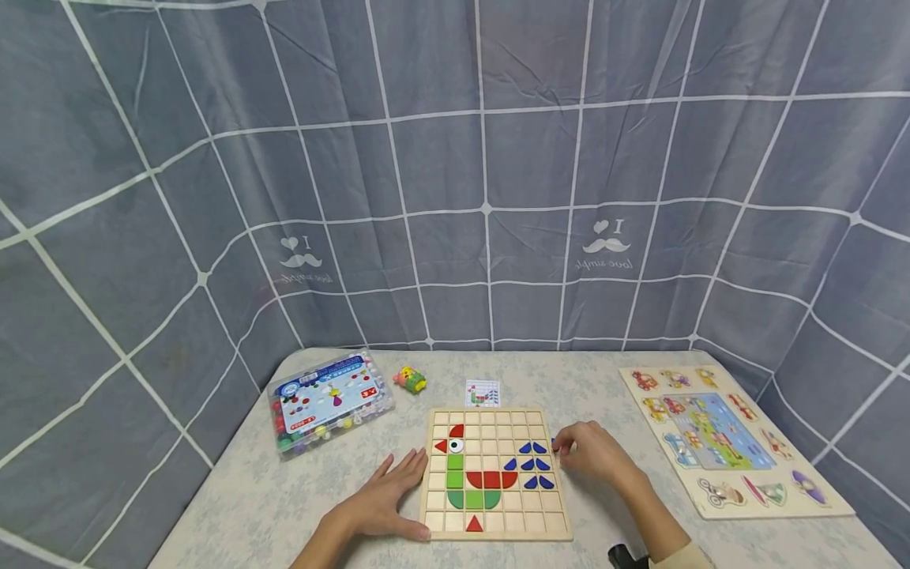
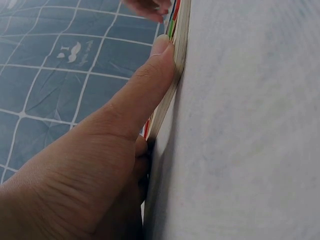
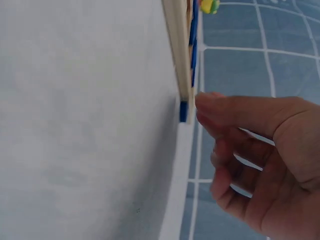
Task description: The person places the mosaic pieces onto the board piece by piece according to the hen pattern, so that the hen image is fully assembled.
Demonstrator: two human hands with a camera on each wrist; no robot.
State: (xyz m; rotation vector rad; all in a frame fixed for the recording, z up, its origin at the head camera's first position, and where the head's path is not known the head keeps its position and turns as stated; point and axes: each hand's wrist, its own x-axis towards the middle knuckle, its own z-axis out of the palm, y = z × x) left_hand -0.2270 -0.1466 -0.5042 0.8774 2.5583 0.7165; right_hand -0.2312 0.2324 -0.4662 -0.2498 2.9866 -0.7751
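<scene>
A square wooden grid board [image 1: 515, 521] lies on the table, with coloured pieces making a bird-like picture. My left hand [image 1: 387, 494] lies along its left side, fingers spread, the thumb [image 2: 155, 60] against the board's edge. Beside the right edge, my right hand [image 1: 593, 452] has its thumb and forefinger tips close together and the other fingers loosely curled. Just by those tips, at the board's edge, is a blue piece [image 3: 183, 111]; a small gap shows between them in the right wrist view. Several blue pieces [image 1: 535, 465] sit in the right-hand squares.
A small picture card [image 1: 483, 393] lies behind the board, with a little yellow-green figure [image 1: 411, 380] to its left. At the back left is a clear box of coloured beads [image 1: 330, 399]. A wooden picture puzzle [image 1: 732, 442] lies on the right.
</scene>
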